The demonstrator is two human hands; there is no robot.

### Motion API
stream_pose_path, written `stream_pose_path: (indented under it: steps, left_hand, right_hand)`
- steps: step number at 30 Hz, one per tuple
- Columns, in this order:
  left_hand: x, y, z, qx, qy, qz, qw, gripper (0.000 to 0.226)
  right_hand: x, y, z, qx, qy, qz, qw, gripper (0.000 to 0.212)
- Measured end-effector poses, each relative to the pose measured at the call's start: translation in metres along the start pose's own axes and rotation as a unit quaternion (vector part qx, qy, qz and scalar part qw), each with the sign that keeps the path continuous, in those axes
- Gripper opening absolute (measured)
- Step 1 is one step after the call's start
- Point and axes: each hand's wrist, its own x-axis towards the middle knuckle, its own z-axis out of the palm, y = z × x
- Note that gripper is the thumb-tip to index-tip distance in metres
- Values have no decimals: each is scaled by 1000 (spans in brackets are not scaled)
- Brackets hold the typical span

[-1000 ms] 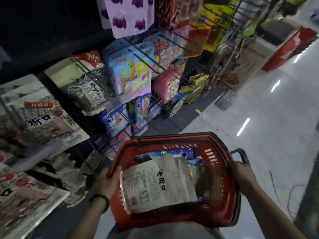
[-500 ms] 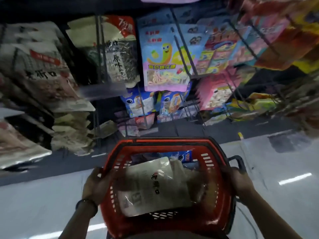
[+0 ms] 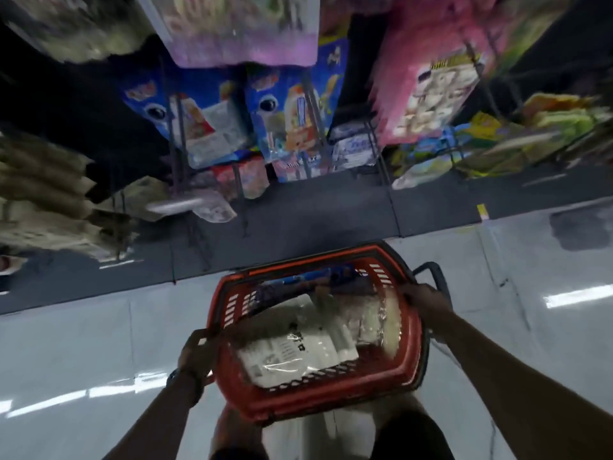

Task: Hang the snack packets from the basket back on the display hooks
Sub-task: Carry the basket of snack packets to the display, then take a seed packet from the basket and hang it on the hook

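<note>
Packets lie in the red basket [image 3: 406,330] between our hands; the top white packet [image 3: 298,351] lies lengthwise across, nearer our left hand [image 3: 199,351]. Left hand and right hand [image 3: 423,302] are closed on opposite rims. Hooks [image 3: 310,104] hang beyond both hands.
</note>
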Motion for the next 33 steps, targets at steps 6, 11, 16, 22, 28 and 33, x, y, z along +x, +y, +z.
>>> stream_pose_path:
  steps: [6, 11, 16, 22, 28, 33]
  left_hand:
    - [124, -7, 46, -13, -7, 10, 1000, 43]
    - [195, -11, 58, 40, -4, 27, 999, 60]
    - [212, -9, 66, 100, -6, 53, 994, 81]
    - [180, -22, 91, 240, 104, 191, 946, 90]
    - [166, -32, 124, 330, -20, 401, 854, 52]
    - [157, -33, 123, 430, -42, 443, 786, 36]
  right_hand:
    - [96, 23, 38, -16, 29, 5, 999, 39]
    - [136, 27, 62, -29, 18, -21, 999, 16]
    - [153, 29, 80, -64, 38, -71, 995, 26]
    - [144, 31, 113, -232, 134, -86, 959, 101]
    - [90, 49, 180, -307, 126, -389, 859, 40]
    - [63, 59, 205, -353, 43, -408, 841, 30]
